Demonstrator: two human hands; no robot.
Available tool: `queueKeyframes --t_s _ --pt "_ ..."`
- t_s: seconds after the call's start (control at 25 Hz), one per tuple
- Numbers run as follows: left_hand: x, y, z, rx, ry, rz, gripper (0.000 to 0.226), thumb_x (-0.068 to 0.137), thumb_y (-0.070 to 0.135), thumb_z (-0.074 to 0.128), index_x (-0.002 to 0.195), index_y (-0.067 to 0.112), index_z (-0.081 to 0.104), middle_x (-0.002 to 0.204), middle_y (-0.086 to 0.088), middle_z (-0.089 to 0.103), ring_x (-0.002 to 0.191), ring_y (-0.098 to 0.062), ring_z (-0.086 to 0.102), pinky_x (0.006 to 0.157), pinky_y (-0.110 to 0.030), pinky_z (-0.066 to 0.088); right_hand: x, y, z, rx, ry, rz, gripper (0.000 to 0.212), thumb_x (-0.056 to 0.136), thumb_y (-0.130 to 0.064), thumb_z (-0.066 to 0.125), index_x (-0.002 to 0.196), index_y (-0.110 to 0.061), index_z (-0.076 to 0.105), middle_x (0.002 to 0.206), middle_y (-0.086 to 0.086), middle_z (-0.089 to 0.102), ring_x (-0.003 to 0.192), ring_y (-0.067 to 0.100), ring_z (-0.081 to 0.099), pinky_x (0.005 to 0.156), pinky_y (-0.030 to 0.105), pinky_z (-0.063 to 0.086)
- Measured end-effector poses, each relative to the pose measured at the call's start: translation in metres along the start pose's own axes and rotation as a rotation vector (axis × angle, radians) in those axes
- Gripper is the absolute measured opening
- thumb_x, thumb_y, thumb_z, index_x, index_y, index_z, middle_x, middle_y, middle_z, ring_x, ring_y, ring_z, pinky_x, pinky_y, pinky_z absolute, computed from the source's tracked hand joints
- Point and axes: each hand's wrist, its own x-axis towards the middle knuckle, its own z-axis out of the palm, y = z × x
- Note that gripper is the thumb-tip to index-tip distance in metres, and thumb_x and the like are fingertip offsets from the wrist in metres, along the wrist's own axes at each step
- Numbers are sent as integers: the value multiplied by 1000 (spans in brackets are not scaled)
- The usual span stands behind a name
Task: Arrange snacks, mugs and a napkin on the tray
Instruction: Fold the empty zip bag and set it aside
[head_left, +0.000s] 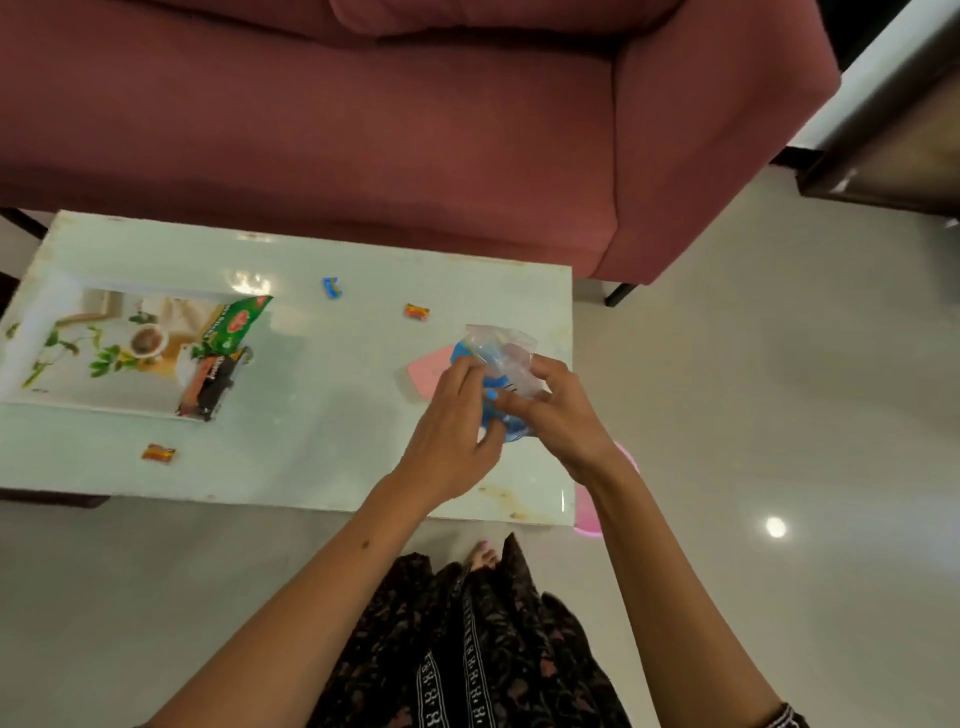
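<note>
Over the right end of the pale table (311, 431), my left hand (452, 426) and my right hand (556, 410) both grip a clear-and-blue plastic packet (501, 358). A pink napkin (428, 371) lies flat just left of it, partly hidden by the hands. At the table's left end sits the printed tray (88, 348), with a green snack packet (236, 325) and a dark orange-and-black snack packet (210, 384) on its right side. Small candies lie loose on the table: a blue one (331, 287), an orange one (416, 311), and another orange one (158, 453) by the near edge.
A maroon sofa (363, 130) stands right behind the table. A pink round object (592, 512) shows below the table's right corner, mostly hidden by my right arm. Glossy floor lies to the right; dark furniture (883, 150) stands at top right.
</note>
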Motion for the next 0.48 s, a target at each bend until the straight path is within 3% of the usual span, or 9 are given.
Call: queueKeyframes --t_s 0.08,0.16,0.24,0.32,0.48 --pt "3 1 17 -31 -120 5 54 85 9 48 136 8 32 142 -7 32 131 -19 35 107 -28 35 7 21 -17 -116 137 20 29 82 -12 69 111 -11 67 118 13 61 108 27 60 91 49 52" --pt "8 0 39 -42 -200 -11 62 83 11 50 141 12 27 147 -2 29 134 -16 32 105 -23 30 10 43 -30 -192 235 13 30 83 -10 68 113 -7 66 119 10 63 110 24 59 94 43 50" --pt "14 -1 63 -48 -273 -61 64 81 12 52 141 15 29 147 2 31 133 -13 34 106 -22 29 8 69 -42 -212 352 70 26 82 -5 68 108 -6 67 109 3 67 97 21 64 85 26 53" --pt "18 -4 88 -79 -314 -96 58 81 9 51 137 16 38 143 2 40 130 -14 40 109 -28 32 7 101 -54 -266 512 151 19 79 -2 68 97 -8 67 97 -4 66 84 16 62 70 6 45" --pt "21 -17 138 -105 -411 -122 49 84 8 47 132 19 46 135 3 49 121 -15 48 106 -36 40 6 182 -78 -253 747 408 16 80 8 58 90 0 68 96 7 66 83 24 61 62 0 37"
